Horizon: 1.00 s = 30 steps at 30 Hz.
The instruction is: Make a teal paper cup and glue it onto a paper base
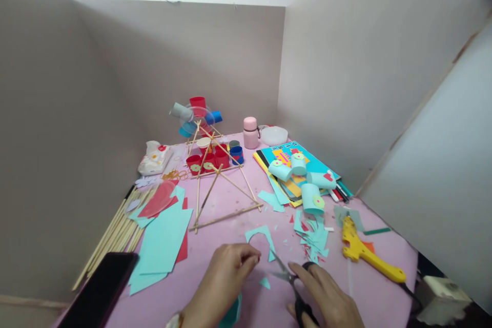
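Observation:
In the head view, my right hand [321,292] holds black-handled scissors [291,278] by the loops, blades parted and pointing up and left. My left hand [232,271] is beside them with thumb and fingertips pressed together; a tiny dark red bit shows at the fingertips, too small to name. A teal piece [229,313] is partly hidden under my left wrist. Just beyond the blades lies a curved light blue paper offcut [265,232], and a small blue triangle [265,282] sits between my hands.
A phone [100,289], wooden sticks [111,236] and blue sheets [163,241] lie left. Stick triangles [226,217] and red cups [222,157] stand mid-table. Right are light blue cups [312,198], paper scraps [315,236] and a yellow glue gun [359,251]. Grey partitions [184,51] enclose the table.

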Tool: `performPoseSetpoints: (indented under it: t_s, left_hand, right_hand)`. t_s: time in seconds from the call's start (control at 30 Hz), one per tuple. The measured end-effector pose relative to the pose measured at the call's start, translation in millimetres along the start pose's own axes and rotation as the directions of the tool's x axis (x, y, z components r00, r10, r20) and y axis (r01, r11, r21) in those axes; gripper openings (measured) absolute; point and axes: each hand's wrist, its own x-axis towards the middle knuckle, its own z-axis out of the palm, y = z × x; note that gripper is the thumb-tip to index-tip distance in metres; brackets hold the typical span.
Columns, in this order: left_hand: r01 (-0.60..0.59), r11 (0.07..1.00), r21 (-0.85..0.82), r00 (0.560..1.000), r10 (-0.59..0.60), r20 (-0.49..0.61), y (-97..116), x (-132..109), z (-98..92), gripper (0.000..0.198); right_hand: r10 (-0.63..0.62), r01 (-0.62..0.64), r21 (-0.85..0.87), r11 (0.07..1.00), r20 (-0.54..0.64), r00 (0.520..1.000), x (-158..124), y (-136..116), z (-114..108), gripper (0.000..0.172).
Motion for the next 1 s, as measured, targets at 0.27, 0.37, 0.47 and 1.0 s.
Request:
performPoseSetpoints:
  t_s: [0.27,0.37,0.47,1.0]
  left_hand:
    - [0.092,0.996,0.015,0.989,-0.089,-0.119,-31,-30,-36.7,0.031]
    - [0.184,0.982,0.037,0.974,-0.177,-0.142,-48,-54,-39.2,0.033]
    - [0.239,0.964,0.117,0.962,-0.22,-0.161,-55,-69,-32.3,0.035]
    - [0.121,0.927,0.354,0.979,-0.052,-0.198,-61,-80,-26.4,0.022]
  right_hand:
    - [0.416,-0.59,0.706,0.393,0.436,0.798,5,-17,8,0.053]
    - [0.348,-0.679,0.682,0.27,0.589,0.73,9,-19,10,0.061]
    - [0.289,-0.749,0.612,0.254,0.691,0.662,14,-22,14,0.064]
    - [0.276,-0.754,0.611,0.243,0.701,0.657,15,-38,36,0.069]
